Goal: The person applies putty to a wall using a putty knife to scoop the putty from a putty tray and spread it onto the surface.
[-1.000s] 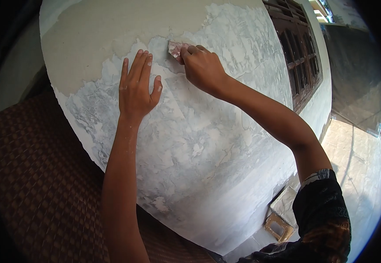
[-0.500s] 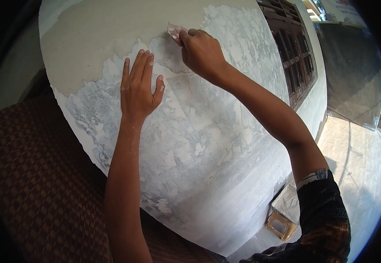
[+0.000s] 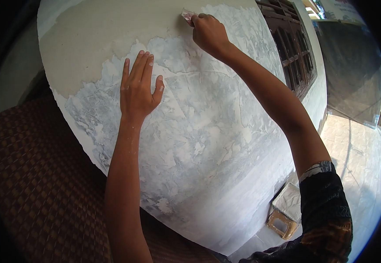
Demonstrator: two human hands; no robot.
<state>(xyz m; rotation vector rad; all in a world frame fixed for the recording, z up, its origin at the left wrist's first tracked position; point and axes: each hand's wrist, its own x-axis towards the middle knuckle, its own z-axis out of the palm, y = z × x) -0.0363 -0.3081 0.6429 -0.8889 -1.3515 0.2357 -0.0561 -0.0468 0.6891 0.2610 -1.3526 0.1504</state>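
Right hand pinches the scraper at top centre, left hand lies flat; a steep blade may gouge the wall.

left hand flat on wall | right hand above-right, scraper on wall | tray below-right

Bare wall upper-left open; window frame bounds right.

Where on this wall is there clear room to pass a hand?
The bare tan patch above the left hand and left of the scraper is free. So is the coated stretch right of the left hand, below the right hand. It is tight by the window.
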